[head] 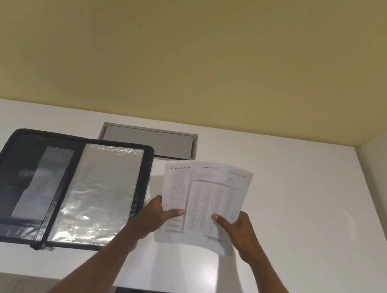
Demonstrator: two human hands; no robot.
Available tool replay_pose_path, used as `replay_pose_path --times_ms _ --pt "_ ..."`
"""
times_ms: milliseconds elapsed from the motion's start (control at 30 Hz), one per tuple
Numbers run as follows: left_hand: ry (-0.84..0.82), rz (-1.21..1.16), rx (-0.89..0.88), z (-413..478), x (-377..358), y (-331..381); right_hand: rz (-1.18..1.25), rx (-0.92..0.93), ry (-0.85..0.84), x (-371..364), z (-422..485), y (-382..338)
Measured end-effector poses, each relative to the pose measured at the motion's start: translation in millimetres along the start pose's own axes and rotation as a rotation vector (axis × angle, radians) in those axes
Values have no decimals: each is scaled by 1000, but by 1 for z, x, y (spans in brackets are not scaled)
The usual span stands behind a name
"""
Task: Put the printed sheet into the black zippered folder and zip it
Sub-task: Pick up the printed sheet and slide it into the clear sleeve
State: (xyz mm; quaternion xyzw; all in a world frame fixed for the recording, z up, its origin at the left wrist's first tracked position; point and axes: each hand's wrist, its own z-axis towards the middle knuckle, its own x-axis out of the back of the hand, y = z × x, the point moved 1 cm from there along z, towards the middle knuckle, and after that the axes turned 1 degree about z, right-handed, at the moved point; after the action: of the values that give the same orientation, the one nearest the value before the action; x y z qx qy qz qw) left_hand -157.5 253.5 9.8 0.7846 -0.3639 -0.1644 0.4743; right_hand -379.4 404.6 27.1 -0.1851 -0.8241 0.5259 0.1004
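Observation:
The printed sheet (204, 194) is held just above the white table, right of centre, slightly bowed, its print facing up. My left hand (157, 215) grips its left edge with the thumb on top. My right hand (237, 229) grips its right edge the same way. The black zippered folder (25, 184) lies open and flat on the table to the left, apart from the sheet. Its right half shows shiny clear plastic sleeves (101, 194). The zipper pull (46, 247) sticks out at the near edge by the spine.
A grey cable hatch (148, 139) is set into the white table (301, 230) just behind the folder and sheet. A yellow wall rises behind the table and a pale wall stands at the right. The table's near edge runs across below my forearms.

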Motion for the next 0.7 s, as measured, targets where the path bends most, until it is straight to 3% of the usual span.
replay_pose_path --times_ms 233,400,567,700 --pt "-114 -157 11 -22 46 -3 -43 -20 -133 -36 13 -13" --pt "-120 -251 146 -31 105 -25 -72 -65 -156 -73 27 -14" --pt "60 -217 150 -24 182 -29 -58 -91 -112 -106 42 -20" --pt "354 107 91 -1 247 -20 -52 -112 -68 -127 56 -24"
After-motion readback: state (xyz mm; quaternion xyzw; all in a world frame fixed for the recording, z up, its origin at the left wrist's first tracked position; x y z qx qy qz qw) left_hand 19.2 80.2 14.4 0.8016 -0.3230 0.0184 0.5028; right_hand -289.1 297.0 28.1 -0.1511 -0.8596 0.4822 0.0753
